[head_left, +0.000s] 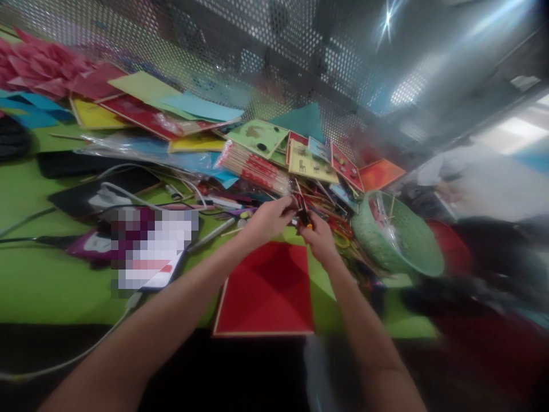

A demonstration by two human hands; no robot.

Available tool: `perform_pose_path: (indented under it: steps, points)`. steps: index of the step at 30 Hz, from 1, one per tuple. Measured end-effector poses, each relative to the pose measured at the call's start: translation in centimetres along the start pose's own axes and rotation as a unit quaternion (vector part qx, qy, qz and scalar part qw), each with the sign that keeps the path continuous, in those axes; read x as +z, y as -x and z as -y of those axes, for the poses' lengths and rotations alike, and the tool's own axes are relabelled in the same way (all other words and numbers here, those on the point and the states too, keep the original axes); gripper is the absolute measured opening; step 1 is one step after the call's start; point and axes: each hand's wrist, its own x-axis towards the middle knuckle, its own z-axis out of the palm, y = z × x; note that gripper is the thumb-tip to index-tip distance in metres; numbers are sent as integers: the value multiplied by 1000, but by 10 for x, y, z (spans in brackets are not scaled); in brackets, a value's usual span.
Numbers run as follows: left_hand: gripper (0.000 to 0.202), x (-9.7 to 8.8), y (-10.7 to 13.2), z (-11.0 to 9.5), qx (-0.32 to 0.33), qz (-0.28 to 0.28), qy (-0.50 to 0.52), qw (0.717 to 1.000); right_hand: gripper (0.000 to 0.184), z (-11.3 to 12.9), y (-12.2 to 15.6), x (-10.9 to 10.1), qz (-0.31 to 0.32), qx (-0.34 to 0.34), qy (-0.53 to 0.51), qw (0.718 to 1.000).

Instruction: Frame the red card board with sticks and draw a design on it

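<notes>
Your right hand (318, 236) is closed around a dark tool (304, 214) with a small orange-yellow part near your thumb, and the tool points up and away from you out of that grip. Your left hand (271, 218) meets it from the other side, fingers bent and drawn together right next to the tool (the blur hides whether they pinch anything, so you cannot tell its grip from here). On your side of both hands, below the tool, a red board (270, 289) with a pale edge lies flat on the green tabletop (34, 292), its far part in shadow. Just beyond your grip, a little to the left, is a bundle of thin sticks (253, 166) marked with red; straight past the tool stands a pale yellow card (312, 163) with dark chair-like shapes on it. To the right of your right hand, near it, a green basket (366, 237) tilts with clear wrapping inside. Left of your left hand, beside that forearm, lies a phone (159, 278) with its screen lit and largely pixelated, and a purple object (88, 245) sits farther left still.
</notes>
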Motion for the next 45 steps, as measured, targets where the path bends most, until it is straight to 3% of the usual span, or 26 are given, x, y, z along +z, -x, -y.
perform_pose_path:
  steps: [10,14,17,20,22,25,27,29,32,35,40,43,45]
  points:
    - [13,3,0,2,23,1,-1,1000,30,-5,4,4,-33,9,10,999]
    - [15,-3,0,5,31,-14,-4,999,32,-4,-5,-19,-69,-8,88,994]
    - [21,-8,0,7,29,-30,-27,999,44,-15,-15,-51,-131,-23,219,967]
    - [24,-10,-1,10,46,-44,-48,997,56,-36,-21,-75,-123,81,376,915]
    - [28,-9,-2,12,72,-42,-52,995,60,-51,-21,-81,-116,124,422,890]
    - [34,-6,-3,13,79,-15,-68,994,59,-64,-21,-80,-132,128,449,875]
    - [39,-4,-3,14,71,-1,-77,995,51,-61,-20,-77,-150,89,447,877]
    - [46,-4,-2,13,68,7,-75,995,39,-47,-17,-73,-150,11,409,900]
    - [59,-3,-1,13,62,20,-62,996,29,-19,-9,-59,-82,-124,287,946]
    - [64,2,2,12,59,37,-51,996,21,1,0,-38,-16,-181,267,946]
    - [57,5,5,6,54,83,-41,994,17,4,11,-23,15,-181,321,930]
    - [34,-13,6,4,48,112,-64,990,15,-2,18,-30,37,-166,302,938]
    - [21,-32,9,5,28,89,-93,991,16,-8,24,-36,49,-157,285,944]
